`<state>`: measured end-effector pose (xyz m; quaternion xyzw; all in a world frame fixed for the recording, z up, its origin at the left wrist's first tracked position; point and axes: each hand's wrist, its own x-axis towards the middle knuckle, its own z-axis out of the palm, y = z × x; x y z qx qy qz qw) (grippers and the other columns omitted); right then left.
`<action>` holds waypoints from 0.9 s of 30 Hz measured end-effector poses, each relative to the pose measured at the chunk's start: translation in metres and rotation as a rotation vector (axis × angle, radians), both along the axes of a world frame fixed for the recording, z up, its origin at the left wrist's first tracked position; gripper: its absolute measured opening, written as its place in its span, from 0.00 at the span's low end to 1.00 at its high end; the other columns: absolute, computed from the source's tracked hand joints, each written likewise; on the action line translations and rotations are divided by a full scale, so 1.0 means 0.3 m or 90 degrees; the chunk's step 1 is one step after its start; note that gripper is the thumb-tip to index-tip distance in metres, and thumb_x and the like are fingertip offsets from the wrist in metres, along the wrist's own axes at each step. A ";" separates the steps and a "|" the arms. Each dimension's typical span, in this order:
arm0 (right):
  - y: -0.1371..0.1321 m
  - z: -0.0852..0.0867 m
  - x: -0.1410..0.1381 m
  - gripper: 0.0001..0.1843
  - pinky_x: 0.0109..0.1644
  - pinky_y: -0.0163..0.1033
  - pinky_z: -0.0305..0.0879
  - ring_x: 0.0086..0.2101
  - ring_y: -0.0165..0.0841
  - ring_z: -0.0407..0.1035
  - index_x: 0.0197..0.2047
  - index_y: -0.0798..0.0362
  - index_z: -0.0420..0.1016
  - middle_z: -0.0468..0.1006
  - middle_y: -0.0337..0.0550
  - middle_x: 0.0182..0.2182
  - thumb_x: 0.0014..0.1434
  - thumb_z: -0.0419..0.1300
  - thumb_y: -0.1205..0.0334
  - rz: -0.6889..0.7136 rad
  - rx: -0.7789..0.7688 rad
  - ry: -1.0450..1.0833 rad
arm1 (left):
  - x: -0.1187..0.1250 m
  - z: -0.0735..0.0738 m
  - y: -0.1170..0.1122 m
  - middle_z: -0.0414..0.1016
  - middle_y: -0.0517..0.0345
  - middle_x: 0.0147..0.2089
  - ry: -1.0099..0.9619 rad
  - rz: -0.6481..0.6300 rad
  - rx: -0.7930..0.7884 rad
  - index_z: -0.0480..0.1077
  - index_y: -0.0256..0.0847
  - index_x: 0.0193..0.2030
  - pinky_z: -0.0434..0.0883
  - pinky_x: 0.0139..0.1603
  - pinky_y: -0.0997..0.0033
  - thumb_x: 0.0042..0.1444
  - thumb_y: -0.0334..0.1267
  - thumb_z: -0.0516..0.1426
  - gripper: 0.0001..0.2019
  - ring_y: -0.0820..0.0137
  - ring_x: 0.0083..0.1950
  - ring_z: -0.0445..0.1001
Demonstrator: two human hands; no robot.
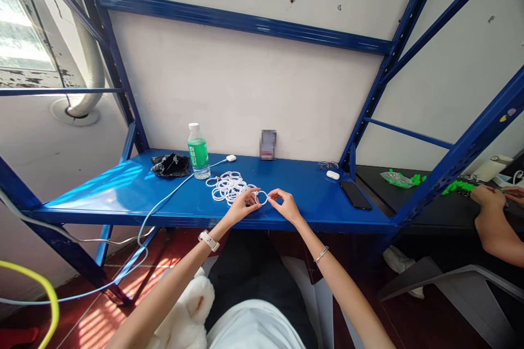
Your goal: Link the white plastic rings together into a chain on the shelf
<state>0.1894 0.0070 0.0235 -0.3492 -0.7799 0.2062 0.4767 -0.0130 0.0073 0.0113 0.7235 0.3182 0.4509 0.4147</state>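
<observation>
While the left hand (244,204) pinched a thin white circular ring (266,196), the right hand (284,205) pinched its opposite side | ring: held over blue metal worktop (307,181), near front edge | heap of white rings (229,186): lay beside left hand | clear green-labelled plastic bottle (198,152): stood beyond heap.

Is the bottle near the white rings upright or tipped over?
Upright: the bottle stands on its base on the blue table, white cap at the top, beside the white rings.
</observation>
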 end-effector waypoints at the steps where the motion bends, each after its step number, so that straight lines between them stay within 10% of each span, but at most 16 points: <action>1: -0.001 0.001 0.000 0.08 0.39 0.38 0.70 0.33 0.33 0.72 0.37 0.51 0.74 0.77 0.41 0.33 0.59 0.58 0.56 0.000 0.002 -0.003 | 0.000 0.000 0.000 0.69 0.60 0.33 0.004 0.001 -0.001 0.63 0.40 0.56 0.69 0.35 0.70 0.53 0.46 0.61 0.26 0.73 0.31 0.70; 27: -0.003 -0.003 -0.004 0.06 0.39 0.38 0.69 0.33 0.33 0.71 0.36 0.51 0.72 0.76 0.41 0.32 0.60 0.55 0.60 -0.013 0.052 -0.032 | -0.005 0.018 -0.013 0.68 0.60 0.32 0.013 -0.015 0.005 0.63 0.39 0.58 0.71 0.33 0.70 0.56 0.46 0.58 0.25 0.72 0.29 0.72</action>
